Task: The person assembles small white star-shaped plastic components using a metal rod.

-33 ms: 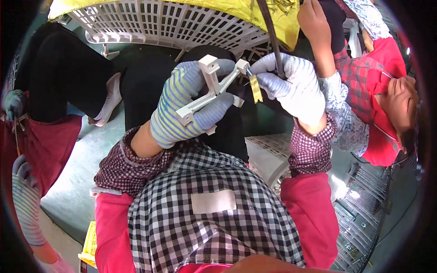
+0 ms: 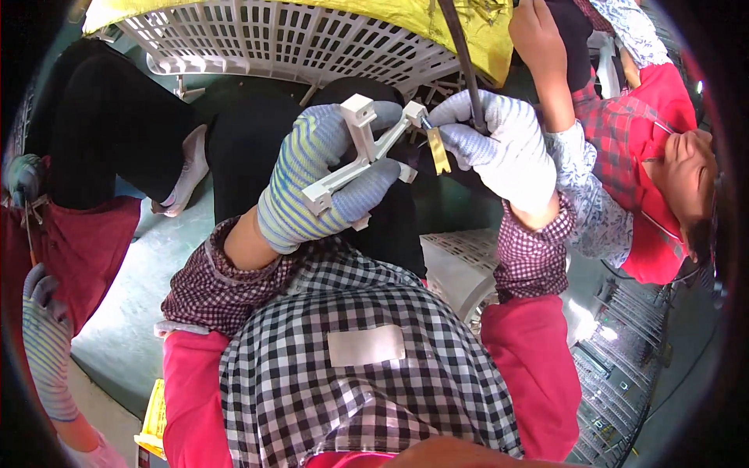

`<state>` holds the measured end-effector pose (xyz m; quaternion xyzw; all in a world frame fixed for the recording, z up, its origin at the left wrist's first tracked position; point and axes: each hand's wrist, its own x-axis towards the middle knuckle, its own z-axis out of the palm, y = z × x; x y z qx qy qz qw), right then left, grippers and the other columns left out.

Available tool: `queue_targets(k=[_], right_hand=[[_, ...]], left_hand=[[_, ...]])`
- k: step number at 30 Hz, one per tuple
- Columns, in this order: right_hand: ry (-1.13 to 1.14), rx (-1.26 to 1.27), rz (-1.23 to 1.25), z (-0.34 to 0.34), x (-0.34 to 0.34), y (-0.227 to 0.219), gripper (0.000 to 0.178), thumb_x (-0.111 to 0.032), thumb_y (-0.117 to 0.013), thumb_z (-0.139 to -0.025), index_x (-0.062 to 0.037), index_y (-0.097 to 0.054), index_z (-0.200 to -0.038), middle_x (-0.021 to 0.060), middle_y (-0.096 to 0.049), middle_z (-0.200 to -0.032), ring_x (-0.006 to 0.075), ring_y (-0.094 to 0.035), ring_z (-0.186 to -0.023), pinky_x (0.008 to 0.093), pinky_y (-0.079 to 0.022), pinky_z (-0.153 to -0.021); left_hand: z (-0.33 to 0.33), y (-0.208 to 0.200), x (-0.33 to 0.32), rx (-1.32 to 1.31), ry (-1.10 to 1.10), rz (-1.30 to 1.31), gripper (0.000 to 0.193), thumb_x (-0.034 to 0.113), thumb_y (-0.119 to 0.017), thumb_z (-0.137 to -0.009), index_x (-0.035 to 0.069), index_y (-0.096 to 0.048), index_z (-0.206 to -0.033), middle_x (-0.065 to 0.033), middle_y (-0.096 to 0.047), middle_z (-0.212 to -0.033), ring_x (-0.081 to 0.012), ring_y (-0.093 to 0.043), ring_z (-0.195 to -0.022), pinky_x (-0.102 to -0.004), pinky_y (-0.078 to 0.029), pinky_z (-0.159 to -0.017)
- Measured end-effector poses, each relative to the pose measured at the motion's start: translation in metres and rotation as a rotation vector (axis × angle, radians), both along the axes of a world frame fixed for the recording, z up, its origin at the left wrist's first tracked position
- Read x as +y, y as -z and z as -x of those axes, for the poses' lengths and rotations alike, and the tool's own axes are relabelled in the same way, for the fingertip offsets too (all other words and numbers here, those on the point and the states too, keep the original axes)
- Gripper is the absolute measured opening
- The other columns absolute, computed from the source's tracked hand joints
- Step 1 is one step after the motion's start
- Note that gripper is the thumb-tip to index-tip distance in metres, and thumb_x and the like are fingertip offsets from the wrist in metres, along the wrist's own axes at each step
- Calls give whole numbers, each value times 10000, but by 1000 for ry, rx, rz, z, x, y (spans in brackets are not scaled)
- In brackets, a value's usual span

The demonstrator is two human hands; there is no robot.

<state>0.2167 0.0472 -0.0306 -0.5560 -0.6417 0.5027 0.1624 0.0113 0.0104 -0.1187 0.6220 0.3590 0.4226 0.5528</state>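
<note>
A knit-gloved left hand (image 2: 300, 179) grips a branched white bracket (image 2: 363, 142) beside a barely shifted golden strip (image 2: 439, 151), the right hand (image 2: 511, 148) holding something unclear.

The bracket (image 2: 363, 143) looks smooth and matt, the gold strip (image 2: 439, 151) metallic, the gloves (image 2: 299, 181) knitted cloth.

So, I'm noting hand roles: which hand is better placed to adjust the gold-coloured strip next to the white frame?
Probably the right hand: it is close beside the gold-coloured strip, while the left hand is busy gripping the white frame.
</note>
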Motion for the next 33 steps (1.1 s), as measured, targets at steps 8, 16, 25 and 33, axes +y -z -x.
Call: queue_targets(k=[8, 16, 25, 33], right_hand=[[-28, 13, 157, -5, 5, 9, 142, -112, -612, -806, 13, -631, -872, 26, -580, -573, 50, -505, -472, 199, -399, -452], [-69, 232, 102, -1, -19, 33, 133, -118, -591, -823, 9, -601, -860, 18, -587, -634, 45, -508, -503, 188, -412, -469], [266, 557, 260, 7, -83, 48, 58, -2, -618, -737, 11, -588, -785, 104, -642, -854, 78, -569, -586, 208, -469, -517], [173, 503, 234, 9, -97, 52, 110, -25, -652, -730, 23, -607, -819, 80, -644, -891, 58, -556, -597, 201, -458, -538]], left_hand=[[6, 3, 4, 75, 13, -184, 413, 54, -664, -747, -4, -534, -1135, -110, -599, -1015, -180, -598, -888, -298, -480, -777], [11, 9, -14, -100, 4, -148, 365, 120, -689, -682, -7, -590, -1009, -88, -592, -721, -240, -566, -639, -345, -416, -617], [29, 5, -49, -140, 437, 80, 551, 57, -660, -748, -24, -441, -1247, -158, -567, -1075, -239, -579, -918, -330, -444, -808], [27, 0, -41, -317, 366, 709, 559, 160, -525, -891, -5, -284, -1368, -71, -625, -954, -121, -577, -853, -242, -446, -801]])
